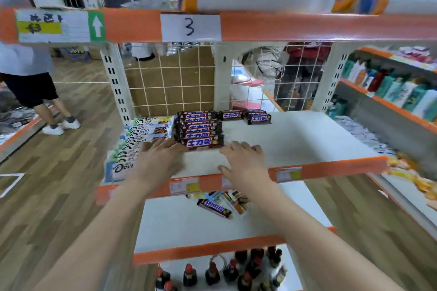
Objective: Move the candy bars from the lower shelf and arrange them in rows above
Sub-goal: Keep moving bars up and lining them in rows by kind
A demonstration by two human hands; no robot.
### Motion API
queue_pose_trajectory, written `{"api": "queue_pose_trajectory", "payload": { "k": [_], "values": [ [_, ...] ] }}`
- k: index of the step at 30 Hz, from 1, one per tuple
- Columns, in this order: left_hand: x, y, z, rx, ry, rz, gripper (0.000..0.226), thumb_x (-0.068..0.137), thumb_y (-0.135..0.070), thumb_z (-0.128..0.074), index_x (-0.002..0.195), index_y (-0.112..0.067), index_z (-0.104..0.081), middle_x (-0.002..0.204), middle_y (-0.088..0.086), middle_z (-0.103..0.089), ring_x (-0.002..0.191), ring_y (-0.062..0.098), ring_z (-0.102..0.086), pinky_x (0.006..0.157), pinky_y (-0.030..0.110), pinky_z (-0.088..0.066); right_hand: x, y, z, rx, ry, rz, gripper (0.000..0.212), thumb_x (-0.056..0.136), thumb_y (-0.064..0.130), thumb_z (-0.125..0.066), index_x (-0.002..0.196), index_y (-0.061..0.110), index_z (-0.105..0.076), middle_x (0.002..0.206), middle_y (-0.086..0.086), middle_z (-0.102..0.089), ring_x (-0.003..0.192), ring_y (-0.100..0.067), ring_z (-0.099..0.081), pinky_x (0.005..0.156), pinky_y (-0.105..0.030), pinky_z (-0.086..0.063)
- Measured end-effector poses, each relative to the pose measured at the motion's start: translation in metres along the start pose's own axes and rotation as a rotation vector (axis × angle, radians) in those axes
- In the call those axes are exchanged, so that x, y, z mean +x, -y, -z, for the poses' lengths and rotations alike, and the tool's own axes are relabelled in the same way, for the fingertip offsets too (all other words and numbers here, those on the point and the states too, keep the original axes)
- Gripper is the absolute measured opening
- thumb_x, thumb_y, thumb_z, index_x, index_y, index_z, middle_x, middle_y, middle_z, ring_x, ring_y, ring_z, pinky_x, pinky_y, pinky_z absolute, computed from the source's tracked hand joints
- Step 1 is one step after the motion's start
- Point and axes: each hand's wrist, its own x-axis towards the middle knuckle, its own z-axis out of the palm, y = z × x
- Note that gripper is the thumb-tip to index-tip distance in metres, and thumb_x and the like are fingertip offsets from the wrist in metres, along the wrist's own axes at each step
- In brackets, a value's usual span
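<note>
Step in hand: squaring the Snickers row (199, 129) on the upper shelf (307, 139). Left hand (160, 157) flat, fingertips at the front bar; right hand (243, 160) loosely open, empty. Lower shelf (179, 227) holds leftover bars (214, 208). Next, likely: reach down, grip one.

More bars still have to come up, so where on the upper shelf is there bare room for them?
Bare white shelf lies right of the Snickers row and in front of the back bars, out to the orange edge. The left side is crowded with Dove bars; both hands hover over the front.
</note>
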Motion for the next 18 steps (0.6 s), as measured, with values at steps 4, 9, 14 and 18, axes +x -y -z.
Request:
{"api": "queue_pose_trajectory", "payload": {
  "k": [4, 9, 14, 18],
  "values": [
    [0.010, -0.048, -0.001, -0.021, 0.079, -0.019, 0.039, 0.088, -0.037, -0.059, 0.126, -0.034, -0.050, 0.127, -0.010, -0.050, 0.125, 0.014, -0.041, 0.098, 0.043, -0.027, -0.032, -0.043, 0.013, 0.005, -0.073, -0.068, 0.041, 0.091, 0.041, -0.052, 0.128, 0.021, -0.050, 0.122, -0.002, -0.055, 0.113, -0.026, -0.051, 0.092, -0.039, -0.036],
    [0.012, -0.099, -0.001, -0.058, 0.068, -0.093, 0.038, 0.089, -0.037, -0.057, 0.126, -0.033, -0.050, 0.127, -0.011, -0.051, 0.124, 0.013, -0.041, 0.097, 0.041, -0.028, -0.067, -0.091, 0.025, -0.009, -0.106, -0.126, 0.039, 0.091, 0.040, -0.052, 0.128, 0.025, -0.051, 0.121, 0.001, -0.057, 0.111, -0.025, -0.052, 0.086, -0.037, -0.037],
    [0.002, -0.143, -0.001, -0.094, 0.033, -0.128, 0.036, 0.087, -0.036, -0.059, 0.123, -0.032, -0.053, 0.121, -0.010, -0.056, 0.119, 0.013, -0.047, 0.094, 0.038, -0.029, -0.101, -0.119, 0.026, -0.003, -0.152, -0.126, 0.030, 0.085, 0.033, -0.063, 0.112, 0.021, -0.063, 0.102, -0.002, -0.064, 0.096, -0.028, -0.059, 0.075, -0.036, -0.038],
    [-0.010, -0.168, -0.005, -0.078, 0.026, -0.133, 0.036, 0.087, -0.039, -0.060, 0.121, -0.031, -0.054, 0.121, -0.010, -0.056, 0.118, 0.014, -0.048, 0.091, 0.037, -0.032, -0.124, -0.133, 0.025, -0.022, -0.184, -0.102, 0.027, 0.085, 0.034, -0.062, 0.109, 0.020, -0.063, 0.101, -0.001, -0.063, 0.096, -0.028, -0.059, 0.074, -0.037, -0.038]
  ]
}}
